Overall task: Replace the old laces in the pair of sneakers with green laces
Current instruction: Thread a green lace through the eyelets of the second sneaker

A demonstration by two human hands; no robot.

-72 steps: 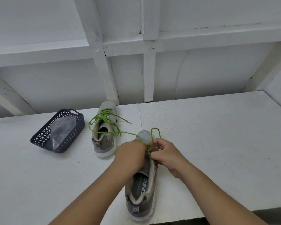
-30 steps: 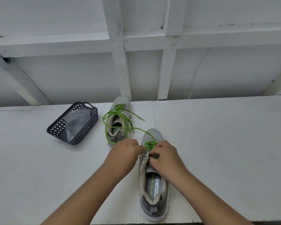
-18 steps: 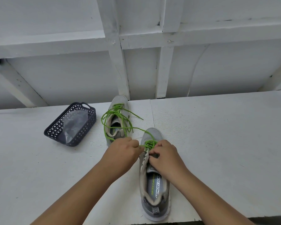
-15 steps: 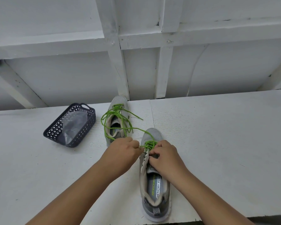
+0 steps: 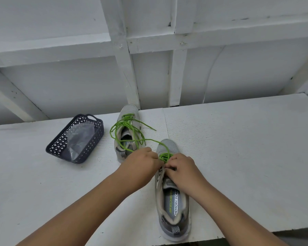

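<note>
**White bench, two sneakers, lacing in progress on the near shoe**

Setting: a white-painted work surface backed by a white panelled wall with timber battens. The surface is made of two boards meeting at a seam just right of the far shoe.

Near sneaker: grey, heel toward the viewer near the front edge, toe pointing away. Insole lettering is visible. A green lace is bunched at the lowest eyelets near the toe; one strand runs up and left from there toward the far shoe.

Left hand: at the left side of the eyelet row, fingers curled, fingertips meeting the lace. The grip point itself is hidden behind the knuckles, so whether it pinches the lace cannot be told.

Right hand: on the tongue area, fingers curled and pressed together at the right eyelet row. Whether they pinch the lace or the shoe upper cannot be told.

Far sneaker: stands behind and left of the near one, toe at the wall, threaded with a second green lace whose loose ends trail over its sides.

Dark perforated basket: left of the far sneaker, apart from it, holding a clear plastic bag.
</note>
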